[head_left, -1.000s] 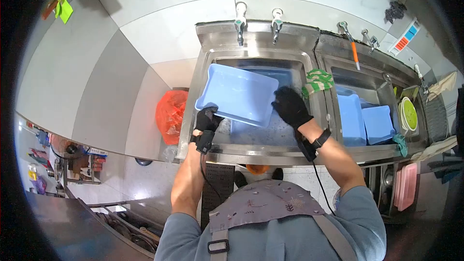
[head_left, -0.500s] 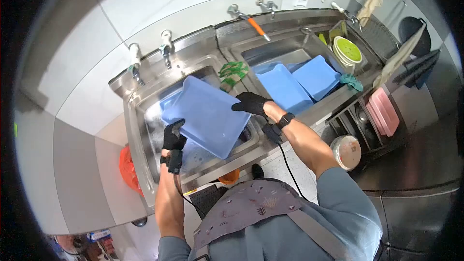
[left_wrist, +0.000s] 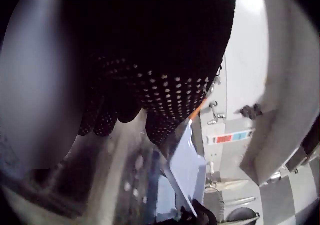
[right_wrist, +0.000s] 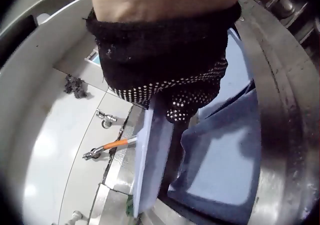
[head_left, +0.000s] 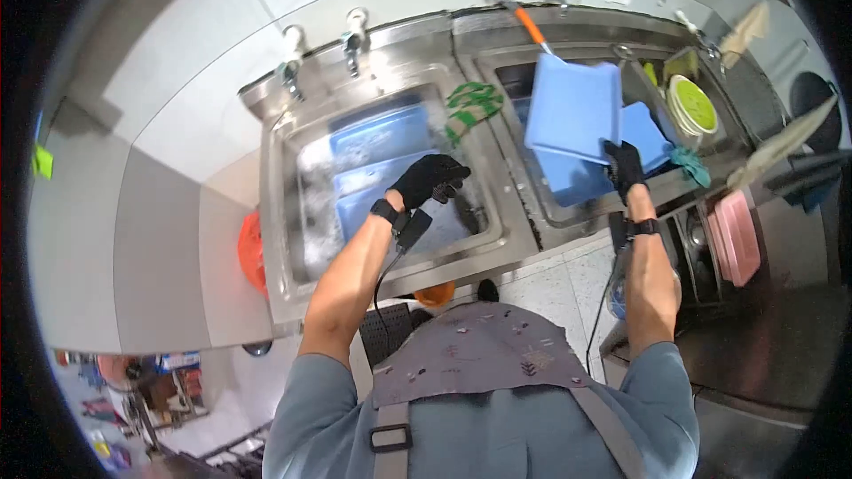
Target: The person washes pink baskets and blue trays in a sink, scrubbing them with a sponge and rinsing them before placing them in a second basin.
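Observation:
A shallow blue plastic tray is held up over the right sink basin. My black-gloved right hand grips its near right edge, thumb and fingers on either side of the wall, as the right wrist view shows of the tray. My left hand, in a dotted black glove, hovers above the left basin, fingers loosely bent and nothing in them. Below it, a blue tray and others lie in sudsy water. More blue trays sit in the right basin, one under the held tray and one beside it.
A green-striped cloth lies on the divider between the basins. Taps line the back, one with an orange-sleeved spout. Green and white bowls stand at the right, near a teal cloth. Pink trays are lower right.
The blue tray has gone from the left basin, where both hands held it, across to the right basin in my right hand. My left hand has let go of it. The head view has turned.

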A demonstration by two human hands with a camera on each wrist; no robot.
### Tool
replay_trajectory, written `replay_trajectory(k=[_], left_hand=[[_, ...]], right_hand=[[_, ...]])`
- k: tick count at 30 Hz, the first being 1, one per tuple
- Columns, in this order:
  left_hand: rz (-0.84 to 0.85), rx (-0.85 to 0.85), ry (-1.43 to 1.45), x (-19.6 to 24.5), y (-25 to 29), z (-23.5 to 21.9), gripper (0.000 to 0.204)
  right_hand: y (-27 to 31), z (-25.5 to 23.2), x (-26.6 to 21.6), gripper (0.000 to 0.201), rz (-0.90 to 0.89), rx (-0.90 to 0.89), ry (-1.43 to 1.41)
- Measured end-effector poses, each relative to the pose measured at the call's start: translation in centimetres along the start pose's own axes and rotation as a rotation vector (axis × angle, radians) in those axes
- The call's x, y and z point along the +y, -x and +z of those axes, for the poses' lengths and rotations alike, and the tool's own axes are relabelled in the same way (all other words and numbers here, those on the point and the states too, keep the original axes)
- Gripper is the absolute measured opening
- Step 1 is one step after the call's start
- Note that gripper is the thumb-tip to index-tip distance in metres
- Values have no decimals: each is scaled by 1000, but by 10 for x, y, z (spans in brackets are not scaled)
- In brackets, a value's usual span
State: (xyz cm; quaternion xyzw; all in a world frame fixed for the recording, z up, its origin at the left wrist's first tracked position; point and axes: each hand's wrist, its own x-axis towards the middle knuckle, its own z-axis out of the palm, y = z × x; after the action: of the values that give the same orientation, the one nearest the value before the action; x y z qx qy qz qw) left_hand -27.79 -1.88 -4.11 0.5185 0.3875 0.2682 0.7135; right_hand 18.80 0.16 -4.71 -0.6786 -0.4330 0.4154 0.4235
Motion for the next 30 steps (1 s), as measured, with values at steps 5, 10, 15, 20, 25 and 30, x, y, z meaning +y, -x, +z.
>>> replay_trajectory(k=[5, 10, 15, 20, 25, 30], left_hand=[[131, 376, -810, -68, 30, -111, 34], [-97, 932, -1307, -81, 95, -157, 38], [-422, 654, -1318, -117, 126, -197, 41], [-387, 692, -1203, -149, 134, -210, 42], [-366, 821, -1185, -157, 122, -208, 36], [-413, 905, -1121, -140, 120, -210, 34]], right_hand=[[1, 27, -19, 46, 97, 9, -116], [-11, 120, -46, 28, -424, -344, 165], [31, 286, -68, 28, -992, -670, 995], [-3, 387, 63, 26, -1013, -304, 961], [7, 389, 55, 27, -1146, -272, 976], [-31, 419, 78, 25, -1227, -130, 853]])
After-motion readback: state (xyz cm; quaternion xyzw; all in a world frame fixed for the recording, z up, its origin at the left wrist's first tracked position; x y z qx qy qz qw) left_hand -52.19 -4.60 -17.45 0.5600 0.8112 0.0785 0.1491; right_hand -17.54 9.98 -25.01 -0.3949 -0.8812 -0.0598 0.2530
